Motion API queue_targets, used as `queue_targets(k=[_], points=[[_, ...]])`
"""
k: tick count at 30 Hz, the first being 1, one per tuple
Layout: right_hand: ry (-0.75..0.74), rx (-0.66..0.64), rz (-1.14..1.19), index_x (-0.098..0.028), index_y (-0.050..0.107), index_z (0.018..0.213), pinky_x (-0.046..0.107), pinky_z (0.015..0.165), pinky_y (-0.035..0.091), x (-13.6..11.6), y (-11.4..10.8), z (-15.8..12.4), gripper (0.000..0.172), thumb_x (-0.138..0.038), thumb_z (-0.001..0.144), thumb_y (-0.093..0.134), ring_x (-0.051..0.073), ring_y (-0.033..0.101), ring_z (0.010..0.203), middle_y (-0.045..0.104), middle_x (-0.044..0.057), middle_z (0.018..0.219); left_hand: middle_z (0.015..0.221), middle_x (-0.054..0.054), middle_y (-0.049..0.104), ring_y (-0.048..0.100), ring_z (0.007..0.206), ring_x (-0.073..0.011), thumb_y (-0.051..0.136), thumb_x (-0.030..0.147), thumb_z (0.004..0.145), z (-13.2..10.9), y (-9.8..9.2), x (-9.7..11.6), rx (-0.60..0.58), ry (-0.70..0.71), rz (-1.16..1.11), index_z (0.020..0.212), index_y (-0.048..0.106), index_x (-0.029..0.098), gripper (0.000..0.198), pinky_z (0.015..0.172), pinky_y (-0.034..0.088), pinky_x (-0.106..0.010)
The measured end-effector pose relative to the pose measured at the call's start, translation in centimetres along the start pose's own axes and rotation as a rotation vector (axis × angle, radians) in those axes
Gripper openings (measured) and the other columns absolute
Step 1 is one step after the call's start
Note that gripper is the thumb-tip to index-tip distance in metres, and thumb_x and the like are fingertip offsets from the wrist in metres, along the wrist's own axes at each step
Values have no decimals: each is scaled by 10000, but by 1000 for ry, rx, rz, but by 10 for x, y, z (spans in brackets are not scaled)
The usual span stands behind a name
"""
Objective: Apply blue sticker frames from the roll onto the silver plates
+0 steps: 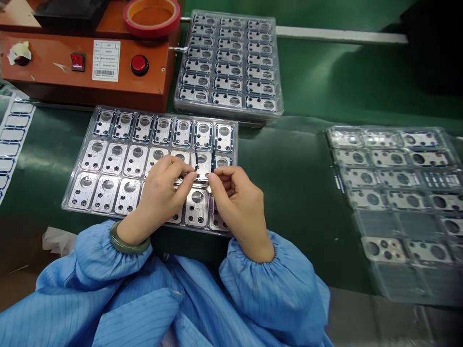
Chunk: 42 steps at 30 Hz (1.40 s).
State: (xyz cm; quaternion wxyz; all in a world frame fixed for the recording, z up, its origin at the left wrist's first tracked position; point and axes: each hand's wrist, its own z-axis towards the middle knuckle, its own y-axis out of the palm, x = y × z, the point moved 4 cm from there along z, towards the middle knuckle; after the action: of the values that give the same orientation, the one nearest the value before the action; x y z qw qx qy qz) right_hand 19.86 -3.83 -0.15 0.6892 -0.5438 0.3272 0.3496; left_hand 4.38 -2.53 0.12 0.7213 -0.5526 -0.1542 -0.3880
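My left hand (pixel 162 185) and my right hand (pixel 238 202) meet over a clear tray (pixel 77 190) of silver metal plates with round holes. Between the fingertips of both hands is a thin dark frame-shaped strip (pixel 213 156), pinched at its near end. Its two dark sides run along a metal plate (pixel 203 164) in the middle row; whether it touches the plate I cannot tell. Plates in the top row, such as one metal plate (pixel 143 127), carry blue-and-dark edging. Most in the lower rows look plain silver. My hands cover part of the tray.
An orange machine (pixel 79 91) with a red button (pixel 139 64) and a roll of red tape (pixel 152 19) stands at the back left. Stacked filled trays (pixel 227 108) are behind. Another tray (pixel 383 224) lies right. A sheet of blue-edged frames (pixel 16 120) is at left.
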Motion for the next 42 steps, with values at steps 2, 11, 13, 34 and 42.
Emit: queue_targets(k=[2, 11, 13, 34, 42], points=[[-6, 18, 61, -214, 606, 882, 243, 605, 505, 0, 0, -2, 37, -246, 866, 613, 103, 604, 614, 669, -23, 776, 885, -50, 592, 586, 845, -171, 547, 213, 900, -1, -3, 2, 23, 9, -58, 892, 608, 168, 76, 771, 490, -342], [-97, 242, 192, -224, 617, 911, 283, 640, 570, 4, -6, -10, 60, -240, 860, 644, 126, 655, 670, 671, -14, 793, 1056, -73, 604, 605, 960, -152, 456, 144, 948, -5, -2, 7, 63, 127, -219, 1188, 564, 196, 269, 843, 539, -319], [-131, 290, 175, -225, 615, 911, 285, 641, 571, 5, -7, -12, 63, -226, 858, 648, 124, 654, 663, 666, -17, 788, 1117, -83, 606, 623, 935, -146, 474, 165, 946, -6, 0, 5, 62, 93, -300, 1309, 488, 218, 367, 841, 547, -319], [-309, 153, 41, -223, 618, 881, 234, 586, 545, -8, -5, -10, 103, -139, 834, 653, 106, 635, 619, 686, -26, 781, 748, 16, 623, 671, 651, -103, 590, 252, 897, -7, 7, -3, 5, -158, -677, 1144, 585, 178, 258, 652, 557, -228], [-319, 147, 32, -221, 619, 888, 235, 578, 537, -10, -5, -10, 96, -141, 842, 645, 108, 633, 618, 688, -23, 777, 736, 19, 616, 662, 644, -92, 587, 251, 901, -7, 4, 0, 3, -153, -670, 1138, 581, 166, 252, 639, 555, -209]])
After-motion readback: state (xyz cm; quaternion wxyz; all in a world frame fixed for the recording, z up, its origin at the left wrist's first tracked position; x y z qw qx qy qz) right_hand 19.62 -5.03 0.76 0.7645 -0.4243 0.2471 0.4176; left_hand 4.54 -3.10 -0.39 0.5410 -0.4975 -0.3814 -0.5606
